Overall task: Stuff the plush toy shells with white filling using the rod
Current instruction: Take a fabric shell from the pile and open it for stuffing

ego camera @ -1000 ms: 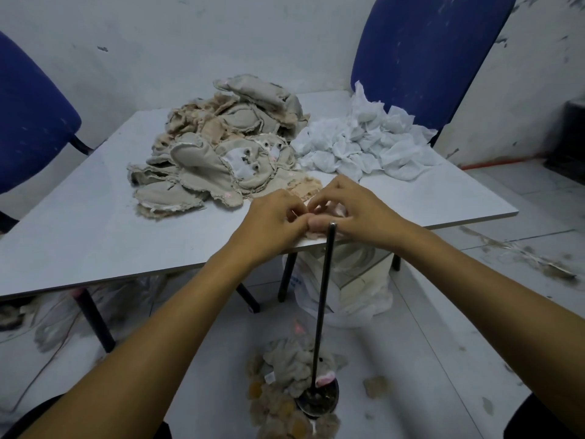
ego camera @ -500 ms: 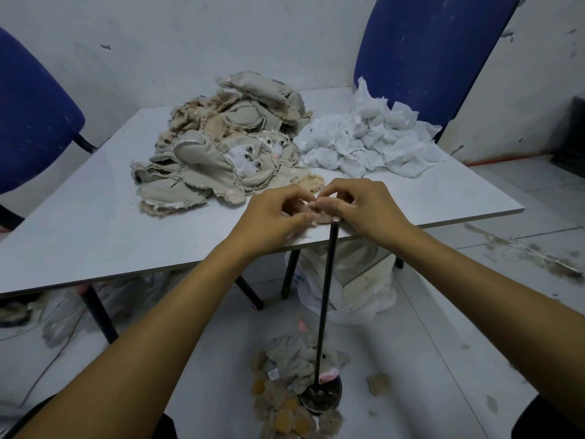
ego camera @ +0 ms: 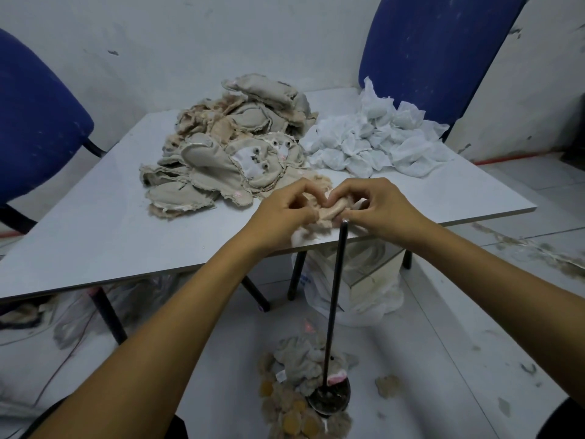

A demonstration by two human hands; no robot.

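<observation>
The shell [ego camera: 329, 212] sits at the near edge of the worktop [ego camera: 104, 223], just above the top of the rod [ego camera: 336, 289], held between both hands. Compared with a second ago, the hands have lifted a little higher over the edge and spread slightly, so more of the beige fabric shows between them; half a second ago the fingertips met more tightly over it. The left hand [ego camera: 281, 213] has its fingers [ego camera: 300, 190] curled and pinching the left side of the shell, with a bit of pale fabric hanging below its palm. The right hand [ego camera: 380, 205] has its fingers [ego camera: 343, 188] bent over the right side, clamped on the fabric, thumb tucked beneath near the rod tip. Whether the rod tip touches the shell cannot be told.

The rod stands upright from a round dark base [ego camera: 329, 399] on the floor, near and between the forearms, as in the earlier frames. Around the base lies a heap of plush toys [ego camera: 304, 365].

On the worktop, far from the hands, a pile of flat beige shells [ego camera: 228, 153] lies to the left, and a pile of white filling [ego camera: 376, 141] lies to its right, the two touching. A blue chair [ego camera: 433, 52] stands beyond the far right corner, another blue chair [ego camera: 31, 122] at the left. Under the worktop, a white bag [ego camera: 364, 286] rests on the floor.
</observation>
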